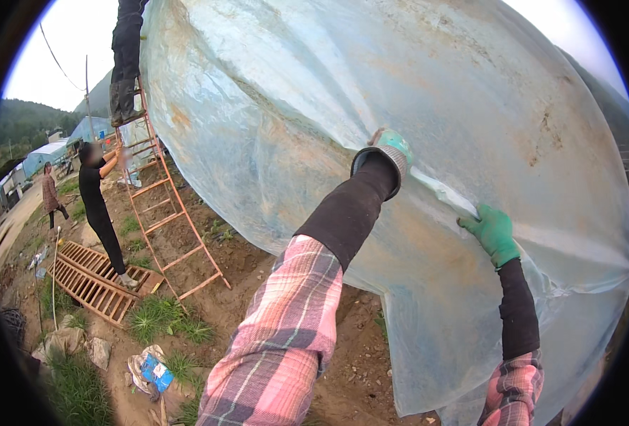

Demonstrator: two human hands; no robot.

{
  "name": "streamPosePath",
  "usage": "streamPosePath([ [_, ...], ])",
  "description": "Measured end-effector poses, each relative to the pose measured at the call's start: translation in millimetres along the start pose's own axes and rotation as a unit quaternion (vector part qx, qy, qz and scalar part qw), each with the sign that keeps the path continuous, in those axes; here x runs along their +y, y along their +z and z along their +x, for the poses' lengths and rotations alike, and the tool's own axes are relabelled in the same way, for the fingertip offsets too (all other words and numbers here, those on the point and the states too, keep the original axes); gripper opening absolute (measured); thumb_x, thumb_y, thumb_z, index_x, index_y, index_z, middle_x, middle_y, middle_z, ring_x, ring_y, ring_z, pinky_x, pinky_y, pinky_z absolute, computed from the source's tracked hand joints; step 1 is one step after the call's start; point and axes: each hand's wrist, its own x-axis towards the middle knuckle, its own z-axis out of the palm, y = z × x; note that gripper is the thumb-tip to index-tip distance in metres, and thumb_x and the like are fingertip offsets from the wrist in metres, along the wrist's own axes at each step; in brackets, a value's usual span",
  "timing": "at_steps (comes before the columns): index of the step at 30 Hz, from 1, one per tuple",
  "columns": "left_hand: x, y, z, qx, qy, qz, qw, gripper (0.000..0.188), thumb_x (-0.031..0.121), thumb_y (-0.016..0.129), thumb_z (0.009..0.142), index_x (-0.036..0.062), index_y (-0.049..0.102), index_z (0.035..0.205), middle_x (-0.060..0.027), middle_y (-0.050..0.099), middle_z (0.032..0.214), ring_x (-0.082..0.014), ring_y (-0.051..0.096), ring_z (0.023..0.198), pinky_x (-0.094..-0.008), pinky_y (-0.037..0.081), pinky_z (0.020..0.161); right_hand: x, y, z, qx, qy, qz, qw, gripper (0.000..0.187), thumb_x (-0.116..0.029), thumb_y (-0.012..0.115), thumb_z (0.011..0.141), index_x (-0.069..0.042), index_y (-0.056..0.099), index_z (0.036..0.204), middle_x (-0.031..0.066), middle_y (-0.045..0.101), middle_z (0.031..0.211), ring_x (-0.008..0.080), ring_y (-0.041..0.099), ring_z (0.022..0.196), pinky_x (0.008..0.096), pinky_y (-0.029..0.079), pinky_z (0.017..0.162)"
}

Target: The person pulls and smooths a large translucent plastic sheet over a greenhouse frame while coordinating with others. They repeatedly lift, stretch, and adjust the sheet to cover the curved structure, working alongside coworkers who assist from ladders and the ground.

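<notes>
A large translucent plastic sheet (428, 78), stained brown in patches, spreads in front of me and hangs down in folds on the right. My left hand (394, 143), in a green and grey glove, reaches up and is closed on a gathered fold of it; the cuff and forearm hide part of the fingers. Lower and to the right, my right hand (494, 234) in a green glove grips the same ridge of bunched plastic. The stretch of fold between both hands looks taut and whitish. Both my arms have black sleeve covers over pink plaid sleeves.
An orange ladder (159, 181) leans at the left, with a person (125, 60) standing high on it. Another person (99, 202) in black steadies it beside wooden slatted racks (101, 280). A blue bag (157, 373) and grass tufts lie on the dirt.
</notes>
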Motion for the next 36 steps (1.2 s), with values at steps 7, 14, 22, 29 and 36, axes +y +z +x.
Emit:
streamPosePath([
  [7,-2,16,4,-0.038,-0.049,0.035,0.997,0.024,0.019,0.06,0.083,0.0123,0.07,0.104,-0.0103,0.07,0.096,-0.0331,0.066,0.084,-0.0485,0.048,0.063,-21,-8,4,-0.048,-0.028,0.042,0.998,0.052,-0.049,0.077,0.062,-0.003,0.063,0.083,0.0194,0.063,0.076,0.0376,0.062,0.075,0.0446,0.047,0.068],
  [14,9,3,16,-0.037,-0.075,0.051,0.995,0.02,0.021,0.061,0.082,0.0118,0.07,0.098,-0.0098,0.07,0.088,-0.0281,0.067,0.075,-0.0484,0.049,0.065,-1,16,0,0.08,-0.014,0.007,0.997,0.044,-0.04,0.08,0.062,-0.004,0.06,0.08,0.0182,0.063,0.075,0.0367,0.062,0.073,0.0445,0.047,0.066],
  [22,11,12,16,-0.029,-0.098,0.065,0.993,0.017,0.018,0.062,0.081,0.0107,0.07,0.094,-0.0112,0.07,0.084,-0.0281,0.066,0.072,-0.0477,0.048,0.065,-7,34,-5,0.14,-0.004,-0.001,0.99,0.037,-0.034,0.08,0.064,-0.007,0.059,0.079,0.0157,0.063,0.073,0.0353,0.063,0.067,0.0439,0.048,0.061],
  [29,6,17,15,-0.005,-0.111,0.037,0.993,0.018,0.019,0.063,0.08,0.0138,0.071,0.096,-0.0081,0.07,0.086,-0.0265,0.067,0.076,-0.0459,0.048,0.064,-16,32,-17,0.181,-0.032,-0.015,0.983,0.034,-0.033,0.08,0.065,-0.009,0.058,0.077,0.0133,0.062,0.07,0.0335,0.063,0.065,0.0431,0.049,0.059],
  [36,10,2,3,-0.018,-0.088,0.032,0.995,0.022,0.02,0.061,0.082,0.0125,0.07,0.101,-0.0105,0.07,0.094,-0.028,0.067,0.082,-0.0474,0.048,0.066,-10,37,-17,0.195,-0.031,-0.016,0.98,0.035,-0.033,0.079,0.065,-0.009,0.057,0.077,0.0131,0.062,0.068,0.0328,0.063,0.064,0.0425,0.049,0.057],
])
